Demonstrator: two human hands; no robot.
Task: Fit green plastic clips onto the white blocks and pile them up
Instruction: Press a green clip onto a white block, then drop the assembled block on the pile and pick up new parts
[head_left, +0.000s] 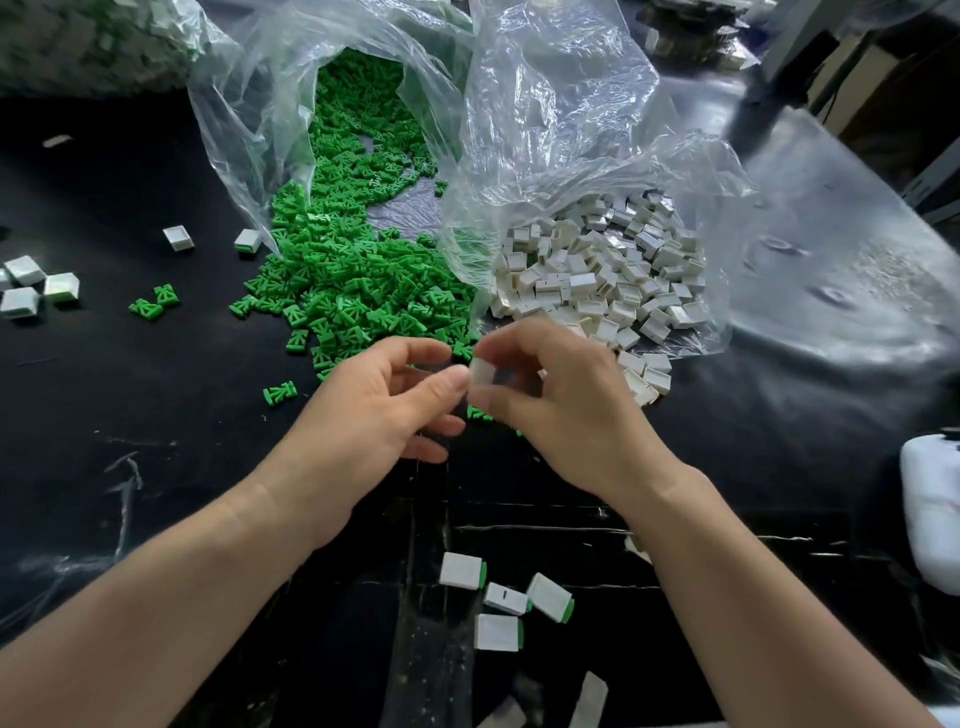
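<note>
A heap of green plastic clips (358, 270) spills from a clear bag onto the black table. To its right a second clear bag holds a heap of white blocks (597, 275). My right hand (566, 410) pinches one white block (483, 375) above the table. My left hand (374, 410) is right beside it, thumb tip touching the block, fingers loosely curled; whether it holds a clip is hidden. Several blocks with green clips fitted (506, 597) lie near the front edge between my forearms.
More white blocks (36, 288) lie at the far left, with loose clips (156, 301) near them. A white container (932, 514) stands at the right edge. A full bag (78, 41) sits at the back left. Crumpled plastic sheet (831, 249) covers the right.
</note>
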